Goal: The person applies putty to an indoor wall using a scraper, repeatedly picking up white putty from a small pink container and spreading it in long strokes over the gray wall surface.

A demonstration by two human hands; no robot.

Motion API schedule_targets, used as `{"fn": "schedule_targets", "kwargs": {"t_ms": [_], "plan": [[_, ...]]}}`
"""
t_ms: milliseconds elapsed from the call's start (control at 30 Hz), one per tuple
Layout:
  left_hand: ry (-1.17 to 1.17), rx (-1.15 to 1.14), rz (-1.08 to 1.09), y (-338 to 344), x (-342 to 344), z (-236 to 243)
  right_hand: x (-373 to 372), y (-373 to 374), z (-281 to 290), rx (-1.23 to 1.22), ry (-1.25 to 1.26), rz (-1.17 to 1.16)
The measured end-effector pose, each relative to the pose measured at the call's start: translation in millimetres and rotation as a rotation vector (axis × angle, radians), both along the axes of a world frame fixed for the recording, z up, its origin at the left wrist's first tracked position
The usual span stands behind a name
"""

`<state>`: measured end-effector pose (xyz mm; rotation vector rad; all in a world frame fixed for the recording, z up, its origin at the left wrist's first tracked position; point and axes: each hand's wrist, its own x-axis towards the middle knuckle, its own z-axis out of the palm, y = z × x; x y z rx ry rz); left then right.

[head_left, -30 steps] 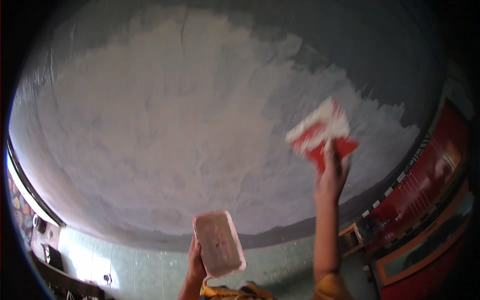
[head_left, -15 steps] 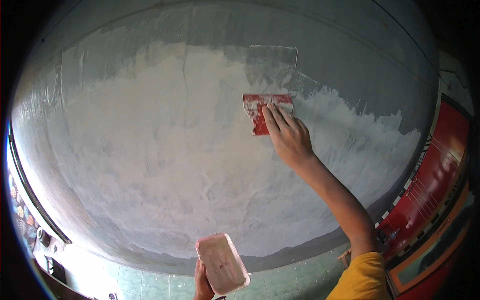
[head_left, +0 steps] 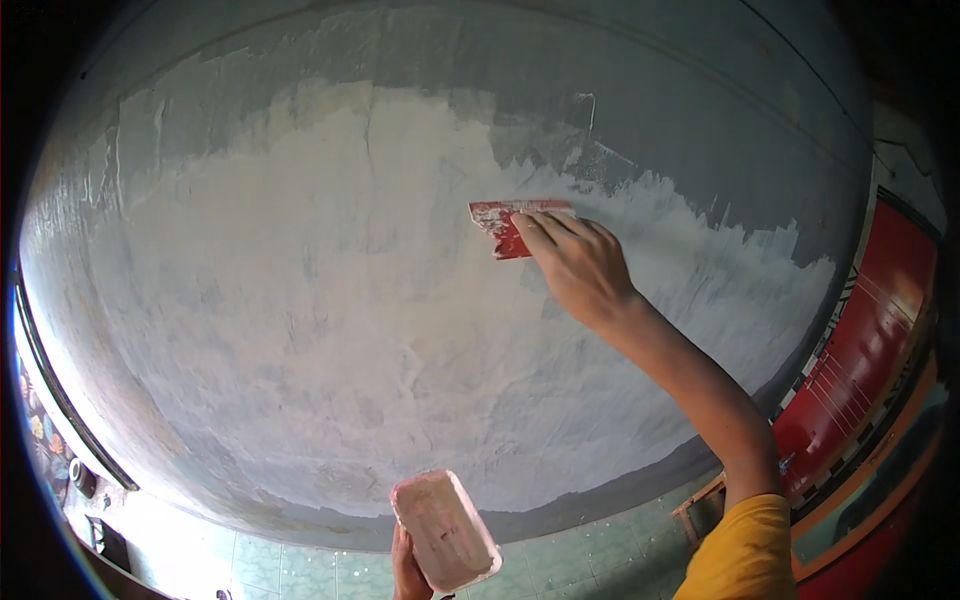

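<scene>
Head view: the right forearm [head_left: 685, 375] slants up-left from the lower right; the right hand [head_left: 585, 258], fingers bent, grips a red, paste-smeared spreader [head_left: 512, 238] just above centre. At lower centre, the left hand [head_left: 408, 568] clasps a pinkish rectangular tub [head_left: 447, 532].

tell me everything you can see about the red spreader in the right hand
The red spreader is a thin, flat piece, apparently plastic, smeared with pale paste. Its long, straight edge faces up, roughly level; the left side slants inward to an uneven lower corner. The right hand grips it from the right, hiding part of it. It sits in front of the wall's pale coated area, seemingly pressed against it, though contact is hard to confirm.
</scene>
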<state>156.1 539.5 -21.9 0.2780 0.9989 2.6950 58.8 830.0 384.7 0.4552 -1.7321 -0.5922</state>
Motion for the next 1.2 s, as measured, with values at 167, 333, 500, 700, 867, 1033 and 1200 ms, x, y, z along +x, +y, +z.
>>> {"fn": "schedule_targets", "kwargs": {"t_ms": [167,333,500,700,867,1033,1200], "plan": [[-0.030,-0.030,0.000,-0.1,2.2,2.8,33.8,17.3,119.5,-0.383,0.082,-0.097],[-0.130,-0.054,0.033,-0.1,0.4,-7.2,0.8,68.8,115.9,-0.138,0.166,-0.050],[-0.013,-0.034,-0.059,-7.5,-12.8,-4.9,7.3,56.7,-1.1,-0.032,0.054,-0.021],[0.045,-0.058,-0.047,-5.8,-7.1,15.3,36.2,46.2,119.7,-0.301,0.006,-0.062],[-0.084,-0.070,-0.069,3.0,-9.5,-1.3,-24.9,89.1,67.1,-0.082,0.184,-0.119],[-0.032,-0.012,-0.058,-5.2,-6.5,3.4,-0.2,53.7,-4.8,-0.174,-0.002,-0.024],[-0.016,-0.028,-0.140,-1.9,-10.6,8.2,30.5,40.6,147.9,-0.318,0.127,-0.106]]}}
